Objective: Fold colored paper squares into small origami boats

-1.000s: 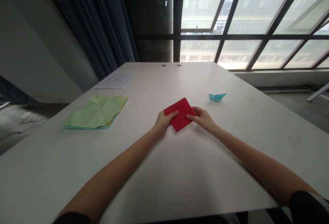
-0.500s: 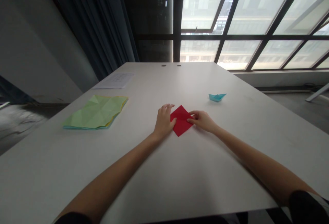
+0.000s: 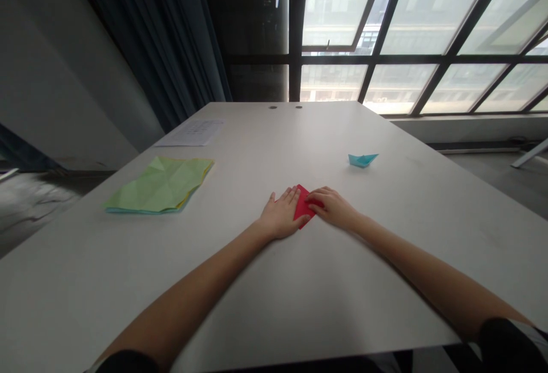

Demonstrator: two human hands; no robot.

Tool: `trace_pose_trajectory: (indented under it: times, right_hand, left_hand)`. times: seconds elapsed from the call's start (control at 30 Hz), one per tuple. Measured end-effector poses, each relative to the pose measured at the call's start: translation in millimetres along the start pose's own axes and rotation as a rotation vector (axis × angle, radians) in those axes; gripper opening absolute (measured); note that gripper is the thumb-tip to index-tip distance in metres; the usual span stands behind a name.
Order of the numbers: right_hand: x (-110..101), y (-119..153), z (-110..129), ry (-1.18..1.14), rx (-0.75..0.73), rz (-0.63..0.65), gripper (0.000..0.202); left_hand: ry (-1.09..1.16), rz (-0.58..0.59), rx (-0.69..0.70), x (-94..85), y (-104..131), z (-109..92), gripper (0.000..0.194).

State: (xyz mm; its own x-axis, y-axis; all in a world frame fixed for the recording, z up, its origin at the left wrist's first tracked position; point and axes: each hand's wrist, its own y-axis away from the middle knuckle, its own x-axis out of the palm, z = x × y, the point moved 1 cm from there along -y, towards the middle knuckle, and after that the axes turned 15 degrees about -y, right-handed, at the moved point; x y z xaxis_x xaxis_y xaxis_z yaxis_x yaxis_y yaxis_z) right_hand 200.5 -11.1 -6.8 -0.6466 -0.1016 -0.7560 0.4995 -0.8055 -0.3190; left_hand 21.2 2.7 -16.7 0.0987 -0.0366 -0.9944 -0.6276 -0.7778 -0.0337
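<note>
A small folded piece of red paper (image 3: 302,207) lies on the white table in front of me, its far and near corners showing between my hands. Over its left part my left hand (image 3: 281,216) is spread flat, fingers stretched out and thumb along the near edge. At the right corner, my right hand (image 3: 334,207) has its fingers curled and pinches the paper, with a bit of red visible between thumb and fingers. The paper's left and right ends are partly covered by the hands.
A blue folded paper boat (image 3: 362,160) stands to the right, beyond my right hand. Green, yellow and blue sheets (image 3: 160,185) lie stacked at the left. Behind them is a printed white sheet (image 3: 191,133). The white table (image 3: 274,293) reaches toward the windows.
My left hand has come down flat over the left part of the red paper. My right hand has curled further over its right corner, and less of the paper shows.
</note>
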Motion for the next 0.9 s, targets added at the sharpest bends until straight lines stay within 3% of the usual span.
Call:
trace_pose_trajectory:
  times: [0.3,0.6,0.9]
  right_hand:
    - [0,8,-13,0.116,0.123,-0.047,0.033]
    - [-1,9,-23,0.182,0.21,-0.097,0.042]
    - [-3,12,-32,0.103,0.153,-0.197,0.037]
  left_hand:
    - [-0.028,0.129,-0.109,-9.5,8,8,0.097]
    - [-0.247,0.162,-0.22,-1.2,12,5,0.103]
    - [-0.269,0.089,-0.248,4.5,10,5,0.095]
